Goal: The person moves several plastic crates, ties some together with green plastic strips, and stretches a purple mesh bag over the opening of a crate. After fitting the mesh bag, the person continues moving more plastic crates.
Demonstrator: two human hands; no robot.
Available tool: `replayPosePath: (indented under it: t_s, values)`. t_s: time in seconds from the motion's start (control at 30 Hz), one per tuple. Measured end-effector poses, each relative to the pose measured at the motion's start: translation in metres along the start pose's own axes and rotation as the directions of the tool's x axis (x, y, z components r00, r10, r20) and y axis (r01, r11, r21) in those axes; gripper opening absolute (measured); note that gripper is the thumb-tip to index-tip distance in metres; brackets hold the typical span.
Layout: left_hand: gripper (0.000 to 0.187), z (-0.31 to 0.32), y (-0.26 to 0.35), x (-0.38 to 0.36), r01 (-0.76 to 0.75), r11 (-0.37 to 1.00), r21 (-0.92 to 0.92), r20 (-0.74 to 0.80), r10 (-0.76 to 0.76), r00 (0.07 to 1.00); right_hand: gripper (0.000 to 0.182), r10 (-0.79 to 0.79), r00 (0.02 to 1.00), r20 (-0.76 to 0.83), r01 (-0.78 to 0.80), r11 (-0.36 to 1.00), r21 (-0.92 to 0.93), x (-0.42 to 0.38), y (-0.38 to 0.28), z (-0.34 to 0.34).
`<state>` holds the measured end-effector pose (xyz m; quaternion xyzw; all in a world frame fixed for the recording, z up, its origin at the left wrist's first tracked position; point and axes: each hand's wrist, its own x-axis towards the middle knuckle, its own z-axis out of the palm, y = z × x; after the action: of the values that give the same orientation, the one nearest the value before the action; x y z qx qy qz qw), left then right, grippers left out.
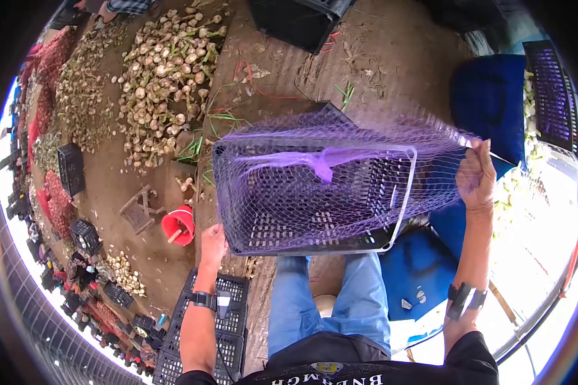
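Observation:
A purple mesh bag (289, 192) is stretched over a black plastic crate (366, 244), with a bunched purple knot lying over the crate's opening. My right hand (476, 176) is closed on the mesh at the far right, pulling it out past the crate's right rim. At the crate's lower left corner, my left hand (213, 245) is closed on the mesh edge, its fingers partly hidden. Through the netting the slotted crate floor shows, with nothing in it that I can make out.
A large heap of garlic bulbs (167, 70) covers the floor at upper left. Near my left hand stand a red bucket (178, 226) and a small wooden stool (140, 210). Black crates (231, 308) lie at lower left. Blue sacks (417, 273) are on the right.

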<state>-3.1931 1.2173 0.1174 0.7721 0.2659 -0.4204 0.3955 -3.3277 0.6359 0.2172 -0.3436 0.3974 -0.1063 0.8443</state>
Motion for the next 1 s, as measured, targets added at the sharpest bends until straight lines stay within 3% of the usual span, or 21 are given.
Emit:
replayPosePath:
  t_s: [0.03, 0.07, 0.13, 0.17, 0.23, 0.33, 0.37, 0.4, 0.47, 0.5, 0.63, 0.7, 0.73, 0.83, 0.87, 0.93, 0.97, 1.0]
  values:
    - [0.037, 0.0, 0.0, 0.0, -0.003, 1.0, 0.005, 0.008, 0.003, 1.0, 0.032, 0.031, 0.994, -0.104, -0.04, 0.996, -0.08, -0.003, 0.0, -0.004]
    - [0.037, 0.0, 0.001, -0.001, 0.008, 1.0, -0.002, 0.01, -0.008, 1.0, 0.032, 0.024, 0.994, -0.11, -0.032, 0.996, -0.079, -0.002, 0.003, -0.009]
    - [0.037, 0.001, 0.006, -0.001, 0.014, 1.0, -0.012, 0.009, -0.014, 1.0, 0.03, 0.28, 0.934, -0.22, -0.347, 0.858, -0.379, 0.013, 0.023, -0.021]
    - [0.037, 0.001, 0.007, -0.003, 0.012, 1.0, -0.008, 0.014, -0.012, 1.0, 0.03, 0.283, 0.935, -0.213, -0.346, 0.858, -0.379, 0.024, 0.031, -0.031]
    - [0.037, -0.001, 0.005, -0.005, 0.016, 1.0, 0.006, 0.011, -0.016, 1.0, 0.032, 0.308, 0.842, -0.443, -0.488, 0.784, -0.383, 0.044, 0.051, -0.055]
    - [0.041, -0.005, 0.002, -0.004, 0.019, 1.0, -0.021, 0.026, -0.018, 0.999, 0.036, 0.356, 0.833, -0.425, -0.526, 0.749, -0.404, 0.062, 0.081, -0.074]
    - [0.04, -0.005, 0.001, -0.003, 0.019, 0.999, -0.031, 0.034, -0.018, 0.999, 0.039, 0.374, 0.829, -0.416, -0.507, 0.818, -0.273, 0.061, 0.091, -0.069]
    - [0.04, -0.005, 0.001, -0.003, 0.017, 0.999, -0.045, 0.04, -0.016, 0.999, 0.039, 0.374, 0.828, -0.417, -0.507, 0.818, -0.272, 0.059, 0.098, -0.075]
    - [0.04, -0.005, 0.002, -0.004, 0.017, 0.999, -0.029, 0.036, -0.016, 0.999, 0.04, 0.421, 0.781, -0.462, -0.585, 0.753, -0.302, 0.049, 0.107, -0.083]
    - [0.04, -0.005, 0.004, -0.006, 0.019, 1.0, -0.013, 0.032, -0.018, 0.999, 0.041, 0.44, 0.764, -0.473, -0.595, 0.764, -0.25, 0.035, 0.108, -0.068]
    - [0.039, -0.005, 0.003, -0.007, 0.06, 0.998, -0.035, 0.026, -0.059, 0.998, 0.039, 0.468, 0.751, -0.466, -0.631, 0.717, -0.297, -0.031, 0.131, -0.136]
    - [0.038, -0.007, -0.008, -0.003, -0.032, 0.999, 0.016, -0.024, 0.033, 0.999, 0.034, 0.534, 0.815, -0.224, -0.572, 0.804, -0.164, -0.071, 0.141, -0.148]
    - [0.038, -0.009, -0.014, -0.005, -0.017, 0.999, 0.029, -0.021, 0.018, 1.0, 0.034, 0.546, 0.805, -0.234, -0.585, 0.797, -0.152, -0.086, 0.148, -0.148]
    - [0.029, -0.01, -0.014, -0.012, -0.059, 0.965, -0.257, 0.06, 0.077, 0.995, 0.025, 0.393, 0.906, -0.159, -0.408, 0.91, -0.073, -0.114, 0.162, -0.117]
    - [0.029, -0.01, -0.017, -0.014, -0.052, 0.967, -0.249, 0.067, 0.071, 0.995, 0.025, 0.395, 0.903, -0.169, -0.41, 0.91, -0.067, -0.121, 0.169, -0.115]
    - [0.03, -0.011, -0.021, -0.019, -0.031, 0.893, -0.45, -0.047, 0.011, 0.999, 0.021, 0.301, 0.933, -0.199, -0.232, 0.923, 0.308, -0.128, 0.184, -0.11]
    - [0.03, -0.012, -0.021, -0.022, -0.037, 0.893, -0.448, -0.051, 0.016, 0.999, 0.023, 0.315, 0.905, -0.286, -0.198, 0.907, 0.372, -0.134, 0.191, -0.11]
    - [0.03, -0.014, -0.021, -0.025, -0.022, 0.799, -0.601, -0.072, -0.027, 0.997, 0.023, 0.315, 0.906, -0.282, -0.198, 0.905, 0.376, -0.139, 0.201, -0.122]
